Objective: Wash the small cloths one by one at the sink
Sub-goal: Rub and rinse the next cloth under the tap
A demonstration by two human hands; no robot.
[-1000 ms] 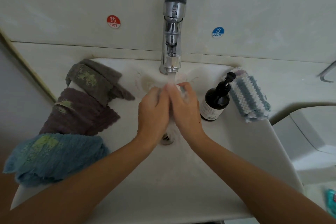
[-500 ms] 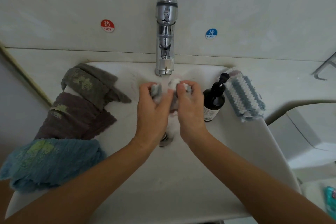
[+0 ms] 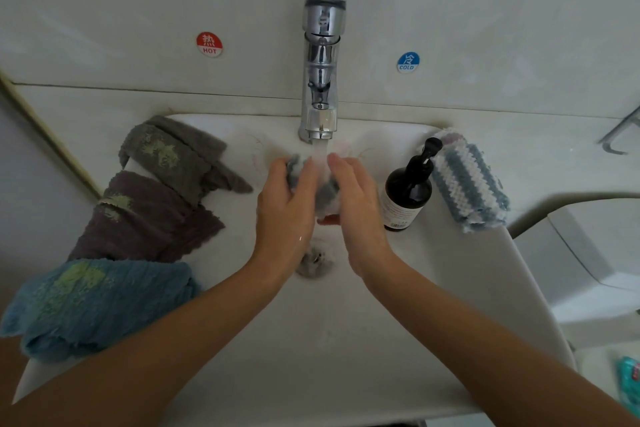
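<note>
Pale wall tiles back a white sink [image 3: 433,340] whose tap [image 3: 320,121] runs onto the small cloth [image 3: 323,192], kept under the stream, likely to rinse it. Three cloths [image 3: 145,215] wait on the left rim and a striped cloth [image 3: 467,184] lies right, seemingly sorted. Left hand [image 3: 285,208] and right hand [image 3: 356,204] are pressed together, gripping it.

My left grip [image 3: 287,204] and right grip [image 3: 356,198] are bare: no gloves, no rings that I can make out, no watch or band at either wrist. Both forearms are uncovered as far as the bottom edge, with no sleeve showing. Water glistens on the back of my left grip.
</note>
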